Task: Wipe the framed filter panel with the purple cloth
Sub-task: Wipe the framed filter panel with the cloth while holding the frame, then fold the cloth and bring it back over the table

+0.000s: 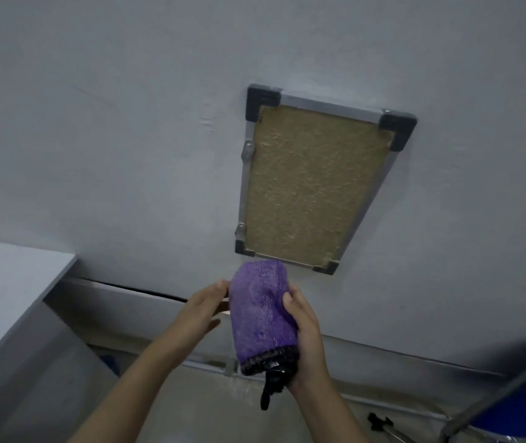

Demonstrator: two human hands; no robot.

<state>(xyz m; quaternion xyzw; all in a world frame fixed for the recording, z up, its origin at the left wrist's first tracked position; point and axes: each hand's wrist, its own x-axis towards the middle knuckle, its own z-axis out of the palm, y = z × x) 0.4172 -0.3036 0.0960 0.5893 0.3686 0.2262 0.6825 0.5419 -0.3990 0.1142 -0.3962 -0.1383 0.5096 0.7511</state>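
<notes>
The framed filter panel [312, 183] is a tan, fibrous rectangle in a metal frame with dark corner caps, set flat against the pale grey wall. Just below its lower left corner is the purple cloth [261, 314], a fluffy mitt-shaped piece with a black cuff and a black loop hanging down. My right hand [306, 343] grips the cloth from its right side, thumb on the front. My left hand [205, 308] reaches in from the left with straight fingers, and its fingertips touch the cloth's left edge. The cloth is apart from the panel.
A grey box-shaped surface [9, 302] juts out at the left. A metal ledge [127, 302] runs along the wall below the panel. At the bottom right are a blue object [523, 407] behind a slanted metal bar and a small black clamp [380, 422].
</notes>
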